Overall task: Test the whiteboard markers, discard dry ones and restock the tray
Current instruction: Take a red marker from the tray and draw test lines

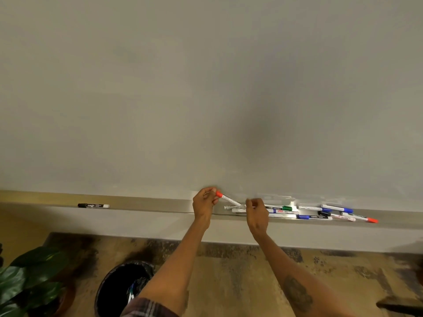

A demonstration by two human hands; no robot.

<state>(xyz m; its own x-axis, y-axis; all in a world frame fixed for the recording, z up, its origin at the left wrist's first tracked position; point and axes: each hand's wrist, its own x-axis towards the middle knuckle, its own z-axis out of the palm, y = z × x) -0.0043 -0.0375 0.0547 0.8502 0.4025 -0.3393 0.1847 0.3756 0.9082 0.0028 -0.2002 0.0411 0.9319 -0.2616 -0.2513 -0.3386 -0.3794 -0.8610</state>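
we hold the red marker just above the tray: the left hand pinches its cap, the right hand seems to pinch the other end. it is light, stiff and smooth, so we grip firmly.

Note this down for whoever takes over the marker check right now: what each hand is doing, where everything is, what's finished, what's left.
Left hand pinches the capped end of the red-capped marker; right hand holds its other end, just above the tray.
A pile of markers lies on the tray's right part; one black marker lies alone at its left.
The bin on the floor seems to hold a few discarded markers.
Left: uncap and test the held marker on the whiteboard, then the rest; discard dry ones; restock.
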